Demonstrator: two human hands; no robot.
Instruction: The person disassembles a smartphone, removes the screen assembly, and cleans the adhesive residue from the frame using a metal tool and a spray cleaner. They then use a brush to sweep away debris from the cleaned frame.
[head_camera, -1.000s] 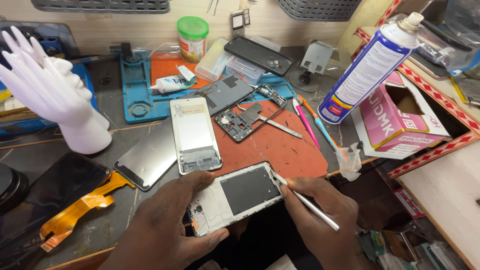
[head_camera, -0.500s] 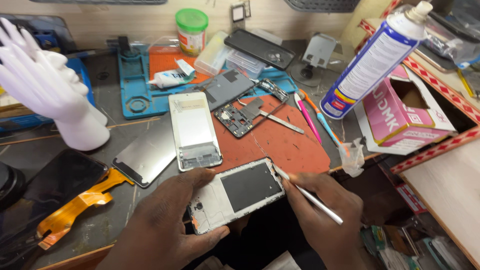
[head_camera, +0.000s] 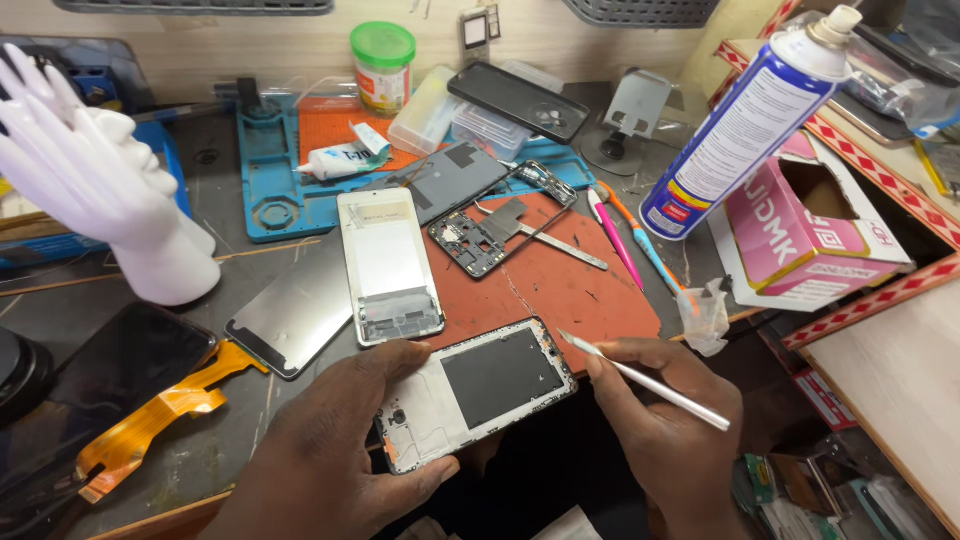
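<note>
- The left hand (head_camera: 330, 455) grasps an opened phone (head_camera: 475, 392) by its near end, thumb on the upper edge and fingers curled under the lower corner – the grip is clenched on it.
- The phone is held at the front edge of the bench (head_camera: 215, 455), tilted, its dark rectangular middle facing up, partly over the red mat (head_camera: 560, 290).
- The right hand (head_camera: 670, 440) pinches a thin metal tool (head_camera: 645, 380) like a pen; the tool's tip sits at the phone's far right corner, touching or just beside it – I cannot tell which.
- Beyond the left hand lies a pale phone frame (head_camera: 388, 265), flat, and left of it a grey panel (head_camera: 290, 315).
- On the mat rests a dark frame with circuit parts (head_camera: 490, 225), with tweezers (head_camera: 555, 245) across it.
- A blue and white spray can (head_camera: 750, 120) stands tilted at the right, leaning by a pink box (head_camera: 810, 225).
- A white model hand (head_camera: 95, 180) stands upright at the left.
- Near it, a dark screen (head_camera: 100, 375) with an orange flex cable (head_camera: 165, 410) lies on the bench.
- At the back stands a green-lidded jar (head_camera: 382, 65), by a blue tray (head_camera: 275, 170).
</note>
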